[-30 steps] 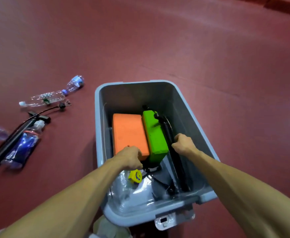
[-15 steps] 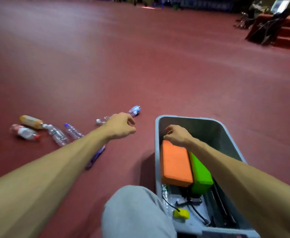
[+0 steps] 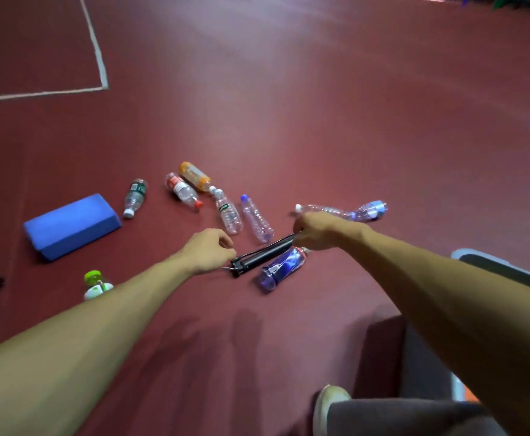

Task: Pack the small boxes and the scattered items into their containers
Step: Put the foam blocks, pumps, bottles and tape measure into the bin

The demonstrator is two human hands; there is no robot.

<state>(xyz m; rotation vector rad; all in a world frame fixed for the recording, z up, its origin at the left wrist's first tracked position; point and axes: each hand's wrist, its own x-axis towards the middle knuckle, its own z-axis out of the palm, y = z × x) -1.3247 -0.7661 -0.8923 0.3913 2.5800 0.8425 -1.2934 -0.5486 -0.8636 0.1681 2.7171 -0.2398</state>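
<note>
Pump on floor, long axis near-L to far-R; R hand grips far end; L hand curled at near end, grip unclear; bin lies R.

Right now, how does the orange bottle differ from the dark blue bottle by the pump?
Colour: the orange bottle is orange; the dark blue bottle is see-through blue. Place: the orange bottle lies farther off among clear bottles; the dark blue bottle lies alongside the black pump. Both lie on their sides.
</note>
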